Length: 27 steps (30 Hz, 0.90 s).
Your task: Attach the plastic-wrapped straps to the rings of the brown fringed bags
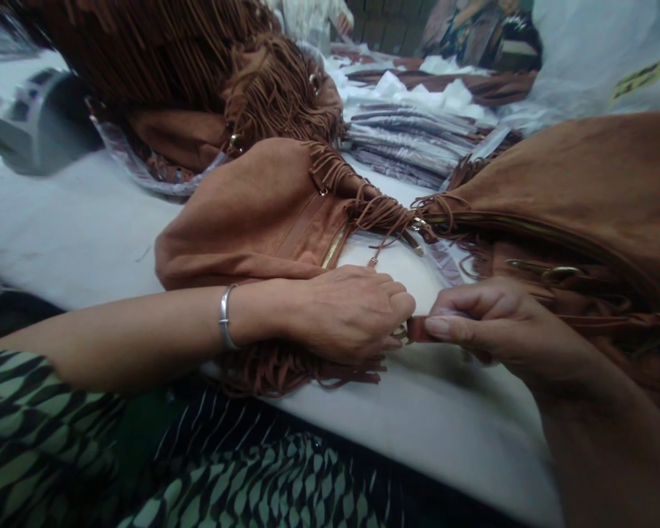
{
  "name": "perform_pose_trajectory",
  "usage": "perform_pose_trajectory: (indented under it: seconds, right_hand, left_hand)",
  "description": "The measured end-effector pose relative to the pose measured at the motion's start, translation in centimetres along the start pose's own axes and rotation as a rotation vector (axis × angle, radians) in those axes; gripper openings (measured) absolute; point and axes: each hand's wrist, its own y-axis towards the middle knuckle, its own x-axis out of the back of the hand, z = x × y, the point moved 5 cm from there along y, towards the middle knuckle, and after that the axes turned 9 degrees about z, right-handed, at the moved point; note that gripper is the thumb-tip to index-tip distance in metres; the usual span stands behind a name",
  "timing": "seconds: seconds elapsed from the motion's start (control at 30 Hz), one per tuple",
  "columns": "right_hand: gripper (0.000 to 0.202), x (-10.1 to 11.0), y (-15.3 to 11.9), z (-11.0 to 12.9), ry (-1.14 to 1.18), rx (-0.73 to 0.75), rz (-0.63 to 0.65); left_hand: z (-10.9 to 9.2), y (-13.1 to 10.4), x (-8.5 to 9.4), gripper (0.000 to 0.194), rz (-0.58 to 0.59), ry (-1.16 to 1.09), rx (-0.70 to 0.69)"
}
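Note:
A brown suede bag [242,198] with fringe and a gold zipper lies on the white table before me. My left hand [357,308], a silver bangle on its wrist, is closed at the bag's near edge, with a gold metal clasp [400,331] at its fingertips. My right hand [489,315] pinches the end of a brown leather strap [418,329] that meets the clasp. The left fingers hide part of the clasp. Another brown suede bag [594,169] with a long zipper lies at the right, its strap running behind my right hand.
A heap of fringed brown bags [198,66] stands at the back left, beside a grey device [44,121]. Flat plastic-wrapped pieces [412,139] are stacked behind. Clear plastic [599,66] hangs at the far right. Other people [313,22] are partly visible at the back.

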Motion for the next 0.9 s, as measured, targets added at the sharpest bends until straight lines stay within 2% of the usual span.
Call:
perform_pose_trajectory:
  seconds: [0.17, 0.23, 0.37, 0.43, 0.6, 0.73, 0.8, 0.9]
  right_hand:
    - [0.038, 0.0, 0.6, 0.0, 0.046, -0.014, -0.020]
    - [0.039, 0.4, 0.6, -0.1, 0.053, -0.038, -0.078]
    - [0.043, 1.0, 0.1, -0.8, 0.073, -0.095, -0.142]
    - [0.044, 1.1, -0.1, -1.1, 0.085, -0.100, -0.145]
    - [0.042, 0.7, 0.1, -1.1, 0.064, -0.104, -0.079]
    - [0.040, -0.1, 0.9, 0.0, -0.021, -0.042, 0.074]
    - [0.039, 0.1, 0.7, 0.3, -0.059, -0.014, 0.077]
    - [0.036, 1.1, -0.7, 0.2, -0.112, -0.006, 0.011]
  left_hand:
    - [-0.6, 0.0, -0.1, 0.017, 0.001, 0.015, -0.049]
    - [-0.3, 0.1, -0.1, 0.022, -0.017, 0.021, 0.000]
    - [0.5, 0.0, 0.0, 0.048, -0.111, 0.099, 0.167]
    - [0.6, -0.1, -0.1, 0.045, -0.116, 0.111, 0.196]
    - [-0.1, -0.1, -0.6, 0.029, -0.083, 0.096, 0.059]
    - [-0.7, 0.4, -0.9, 0.024, -0.034, 0.087, -0.060]
    - [-0.8, 0.4, -0.6, 0.025, -0.007, 0.076, -0.057]
    - [0.0, -0.7, 0.7, 0.040, 0.000, 0.030, 0.094]
